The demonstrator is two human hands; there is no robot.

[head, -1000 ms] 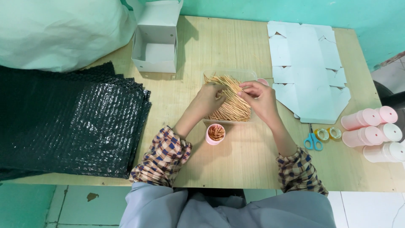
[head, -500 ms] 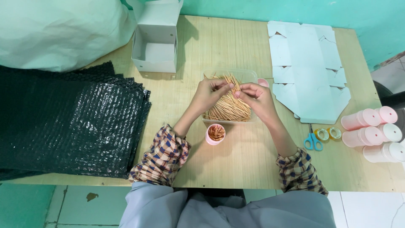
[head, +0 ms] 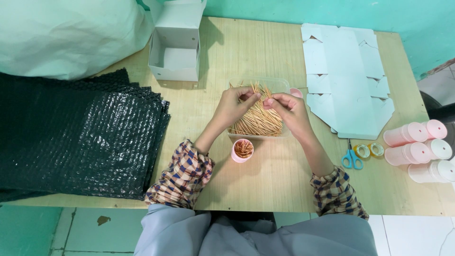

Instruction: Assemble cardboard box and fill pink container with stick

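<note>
Toothpicks point(head: 258, 121) still heap the clear tray point(head: 279, 84) mid-table; our left hand point(head: 232, 106) and right hand point(head: 289, 110) pinch a few together above it. The pink cup point(head: 242, 150) looks partly filled, so we judge much remains.

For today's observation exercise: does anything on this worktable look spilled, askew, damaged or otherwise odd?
Nothing stands out. The toothpicks stay inside the clear tray, both hands gather them there, the small pink cup stands upright, and the flat white box blanks lie stacked on the table.

Tan toothpicks point(head: 258, 121) heaped in clear tub point(head: 283, 85)
</note>
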